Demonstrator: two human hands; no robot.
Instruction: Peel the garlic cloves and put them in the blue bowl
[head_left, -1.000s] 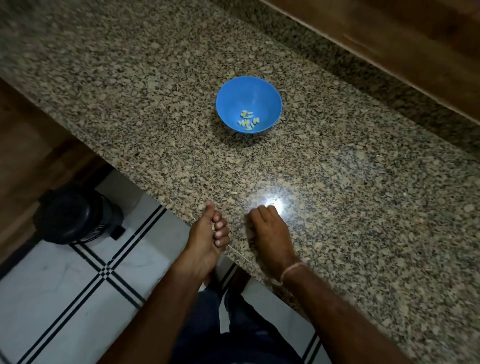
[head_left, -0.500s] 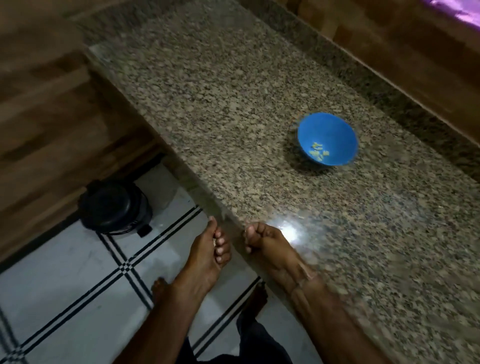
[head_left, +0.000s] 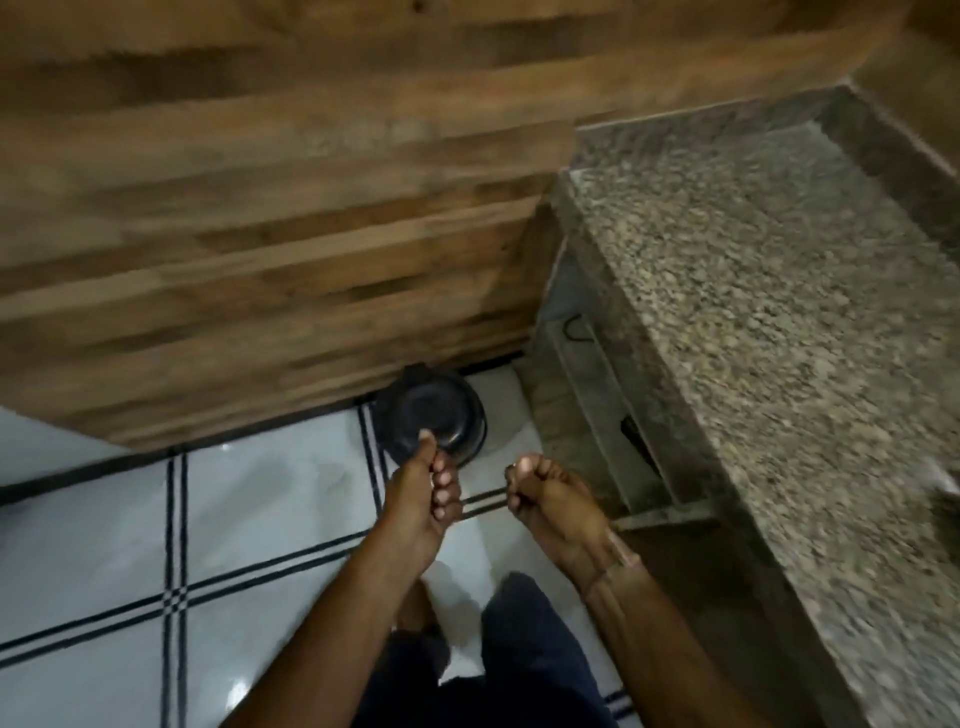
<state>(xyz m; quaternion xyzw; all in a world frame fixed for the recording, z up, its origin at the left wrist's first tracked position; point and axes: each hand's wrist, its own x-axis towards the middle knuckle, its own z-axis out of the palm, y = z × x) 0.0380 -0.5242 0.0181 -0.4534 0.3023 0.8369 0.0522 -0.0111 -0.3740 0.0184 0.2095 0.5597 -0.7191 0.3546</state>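
Note:
My left hand (head_left: 422, 499) is curled shut with the thumb up, held just in front of the black bin (head_left: 431, 418); a pale scrap of garlic peel shows between its fingers. My right hand (head_left: 550, 499) is a closed fist to the right of it, over the white floor tiles, with a small pale speck at the fingertips; whatever is inside the fist is hidden. The blue bowl and the garlic cloves are out of view. The frame is blurred by motion.
The granite counter (head_left: 779, 322) runs along the right, with shelves (head_left: 613, 410) below its edge. A wooden panel wall (head_left: 260, 234) fills the top left. White tiles with black lines (head_left: 171, 525) cover the floor. My legs are at the bottom.
The view swung left and down from the counter to the floor and bin, and the blue bowl left the frame. Both hands came off the counter edge and closed.

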